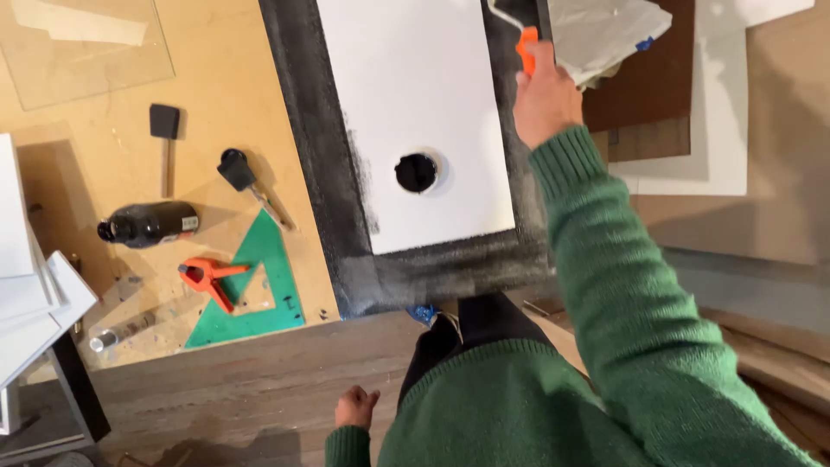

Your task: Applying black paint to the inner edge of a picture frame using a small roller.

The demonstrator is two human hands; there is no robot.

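The right hand [545, 99] grips the light, rigid paint roller [521, 19] by its orange handle, fingers closed around it, beside the stiff white board [415, 86]; the left hand [356, 406] hangs empty, fingers loosely curled.

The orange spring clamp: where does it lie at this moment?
In the head view, the orange spring clamp lies on the left, on the wooden board, overlapping the green triangle, just below the dark bottle.

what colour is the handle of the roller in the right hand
Orange. The roller handle sticks out above the right hand, shown clearly in the head view.
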